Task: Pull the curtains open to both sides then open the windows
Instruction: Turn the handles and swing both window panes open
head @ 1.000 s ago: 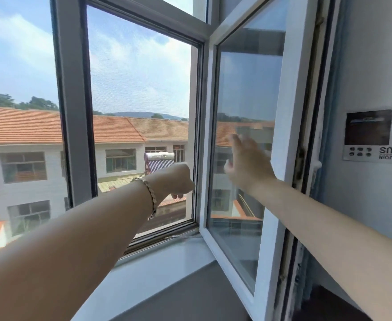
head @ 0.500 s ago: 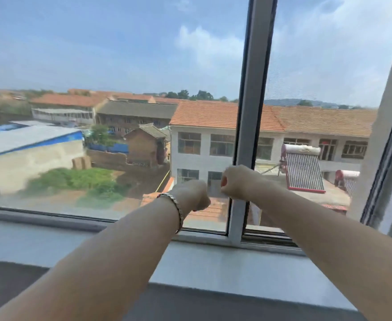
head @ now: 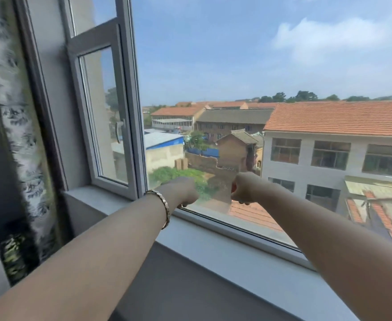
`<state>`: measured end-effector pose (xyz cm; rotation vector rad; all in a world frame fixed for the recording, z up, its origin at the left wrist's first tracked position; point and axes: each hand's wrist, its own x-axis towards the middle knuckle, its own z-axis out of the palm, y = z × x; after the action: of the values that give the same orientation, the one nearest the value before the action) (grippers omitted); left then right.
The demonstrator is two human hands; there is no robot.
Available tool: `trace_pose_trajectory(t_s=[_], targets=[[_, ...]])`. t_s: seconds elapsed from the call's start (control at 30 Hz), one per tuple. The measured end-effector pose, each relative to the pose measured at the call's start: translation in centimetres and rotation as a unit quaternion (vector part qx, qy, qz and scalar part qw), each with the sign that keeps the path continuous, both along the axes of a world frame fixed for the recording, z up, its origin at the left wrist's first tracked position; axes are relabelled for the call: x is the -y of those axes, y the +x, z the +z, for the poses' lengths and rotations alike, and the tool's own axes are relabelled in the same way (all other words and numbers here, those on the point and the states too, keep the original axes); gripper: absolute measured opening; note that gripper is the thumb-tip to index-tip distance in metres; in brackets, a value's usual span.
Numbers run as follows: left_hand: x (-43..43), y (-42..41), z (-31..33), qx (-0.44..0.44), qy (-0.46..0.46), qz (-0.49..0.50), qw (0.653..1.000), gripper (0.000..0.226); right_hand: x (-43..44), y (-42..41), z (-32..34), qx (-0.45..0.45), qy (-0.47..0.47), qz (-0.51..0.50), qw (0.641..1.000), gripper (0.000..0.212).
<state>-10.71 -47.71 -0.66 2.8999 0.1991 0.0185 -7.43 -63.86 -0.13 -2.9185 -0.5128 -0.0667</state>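
A patterned green-and-white curtain hangs bunched at the far left edge. Beside it a small white-framed window sash stands swung inward, its handle visible through the glass. The wide middle pane is fixed in its frame. Both my arms stretch forward over the sill. My left hand, with a bracelet at the wrist, is curled into a fist in front of the pane's lower edge. My right hand is also a fist, a short gap to its right. Neither holds anything.
A white window sill runs diagonally under my arms, with a grey surface below it. A grey frame post separates the open sash from the big pane. Outside are orange-roofed buildings.
The view has swung left from the right open sash, past the middle post, to the left open sash and curtain. My right hand left the right sash and closed into a fist.
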Motion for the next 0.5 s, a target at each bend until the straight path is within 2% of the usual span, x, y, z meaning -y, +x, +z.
trace_pose_trajectory(t_s=[0.13, 0.23, 0.33, 0.5], targets=[[-9.0, 2.3, 0.7, 0.006, -0.036, 0.039, 0.999, 0.02, -8.7, 4.1, 1.9, 0.024, -0.008, 0.035, 0.999, 0.022], [-15.2, 4.9, 1.3, 0.027, -0.062, 0.075, 0.995, 0.033, -14.5, 7.8, 2.9, 0.039, -0.017, 0.054, 0.998, 0.022], [-20.7, 8.4, 1.3, 0.051, -0.075, 0.102, 0.991, 0.018, -19.8, 11.9, 2.7, 0.05, -0.017, 0.076, 0.996, 0.023], [-28.8, 15.0, 0.7, 0.073, -0.06, 0.154, 0.984, 0.023, -27.8, 20.2, 2.1, 0.099, -0.032, 0.091, 0.99, 0.024]])
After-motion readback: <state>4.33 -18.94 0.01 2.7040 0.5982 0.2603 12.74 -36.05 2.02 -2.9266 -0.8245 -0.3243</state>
